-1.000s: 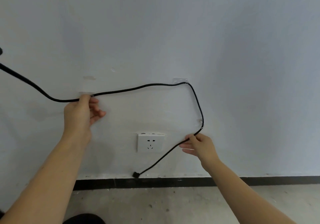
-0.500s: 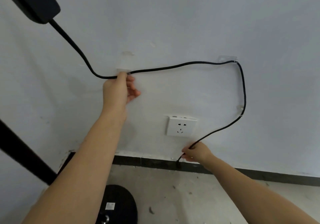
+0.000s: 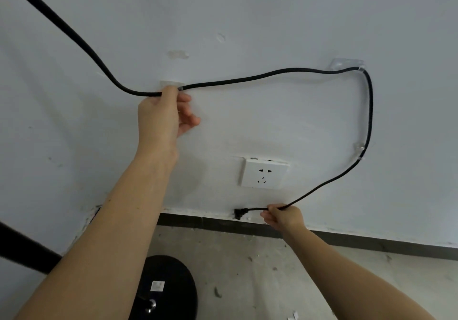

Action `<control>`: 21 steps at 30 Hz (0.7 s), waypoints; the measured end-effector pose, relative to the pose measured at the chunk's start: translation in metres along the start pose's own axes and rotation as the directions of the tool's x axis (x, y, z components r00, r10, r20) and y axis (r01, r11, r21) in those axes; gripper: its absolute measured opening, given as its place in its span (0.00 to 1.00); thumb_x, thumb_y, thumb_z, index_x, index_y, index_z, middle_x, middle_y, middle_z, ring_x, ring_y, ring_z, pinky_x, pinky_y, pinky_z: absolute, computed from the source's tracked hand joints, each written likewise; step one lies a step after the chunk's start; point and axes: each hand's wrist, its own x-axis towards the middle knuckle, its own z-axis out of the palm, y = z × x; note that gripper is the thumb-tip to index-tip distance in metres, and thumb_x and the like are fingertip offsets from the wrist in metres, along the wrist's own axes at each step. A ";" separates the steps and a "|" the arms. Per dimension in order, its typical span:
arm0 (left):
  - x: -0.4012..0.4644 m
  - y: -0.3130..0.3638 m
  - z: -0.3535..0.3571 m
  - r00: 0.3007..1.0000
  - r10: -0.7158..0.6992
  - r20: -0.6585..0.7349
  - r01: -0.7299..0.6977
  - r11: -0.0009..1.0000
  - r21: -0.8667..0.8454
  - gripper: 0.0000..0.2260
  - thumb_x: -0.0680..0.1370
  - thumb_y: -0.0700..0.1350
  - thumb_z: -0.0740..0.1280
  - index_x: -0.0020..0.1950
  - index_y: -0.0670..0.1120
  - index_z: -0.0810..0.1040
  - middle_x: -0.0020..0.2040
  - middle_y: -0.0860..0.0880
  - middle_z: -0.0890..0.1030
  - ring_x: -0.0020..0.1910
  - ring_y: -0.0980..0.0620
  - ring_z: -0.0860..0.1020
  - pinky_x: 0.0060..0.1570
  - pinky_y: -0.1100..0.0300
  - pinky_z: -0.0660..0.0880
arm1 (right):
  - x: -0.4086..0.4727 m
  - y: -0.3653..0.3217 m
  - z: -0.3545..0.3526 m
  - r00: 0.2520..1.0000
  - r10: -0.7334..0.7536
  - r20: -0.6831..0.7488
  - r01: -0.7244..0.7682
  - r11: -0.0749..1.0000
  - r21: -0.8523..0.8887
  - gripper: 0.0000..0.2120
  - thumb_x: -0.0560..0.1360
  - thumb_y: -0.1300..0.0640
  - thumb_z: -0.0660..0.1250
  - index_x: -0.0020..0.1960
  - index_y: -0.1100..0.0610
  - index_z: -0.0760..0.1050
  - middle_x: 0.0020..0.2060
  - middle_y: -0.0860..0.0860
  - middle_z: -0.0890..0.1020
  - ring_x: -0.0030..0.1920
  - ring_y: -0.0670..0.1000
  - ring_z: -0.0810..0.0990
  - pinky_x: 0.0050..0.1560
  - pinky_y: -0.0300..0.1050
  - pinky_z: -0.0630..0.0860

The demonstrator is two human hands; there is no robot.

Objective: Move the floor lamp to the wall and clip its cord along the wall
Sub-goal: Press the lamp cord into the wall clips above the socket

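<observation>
A black lamp cord (image 3: 260, 76) runs along the white wall (image 3: 272, 22). It passes a clear clip (image 3: 171, 84) at the left, a second clear clip (image 3: 345, 63) at the upper right and a third clear clip (image 3: 359, 149) lower on the right. My left hand (image 3: 164, 114) pinches the cord at the left clip. Low down, my right hand (image 3: 282, 216) grips the cord just behind its black plug (image 3: 240, 212), which hangs free above the skirting. The lamp's round black base (image 3: 171, 287) stands on the floor below my left arm, its pole (image 3: 24, 247) at the left edge.
A white wall socket (image 3: 264, 173) sits between my hands, above the plug. A dark skirting strip (image 3: 371, 244) runs along the wall's foot. Grey concrete floor (image 3: 260, 270) lies beneath, with small white scraps (image 3: 295, 316) near the bottom edge.
My right hand has slid down the cord from beside the low right clip to just behind the plug, lifting the plug. The view has moved closer and leftward; the lamp base came into sight.
</observation>
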 end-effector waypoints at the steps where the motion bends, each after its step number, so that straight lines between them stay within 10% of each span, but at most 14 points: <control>1: 0.000 0.000 0.000 1.000 0.001 0.001 -0.001 1.000 -0.004 0.12 0.74 0.44 0.62 0.31 0.46 0.75 0.20 0.54 0.73 0.22 0.52 0.73 0.36 0.56 0.80 | 0.002 0.001 -0.002 1.000 0.024 -0.018 -0.023 0.999 0.045 0.05 0.76 0.66 0.64 0.42 0.66 0.74 0.34 0.59 0.81 0.34 0.53 0.82 0.41 0.46 0.81; 21: -0.003 0.000 0.000 1.000 0.004 -0.010 -0.004 0.999 -0.034 0.11 0.74 0.44 0.62 0.31 0.45 0.75 0.22 0.52 0.72 0.22 0.53 0.71 0.35 0.58 0.79 | 0.001 0.017 0.003 0.982 -0.093 -0.163 0.111 0.988 0.107 0.11 0.75 0.61 0.67 0.36 0.59 0.70 0.37 0.55 0.79 0.41 0.52 0.81 0.40 0.44 0.78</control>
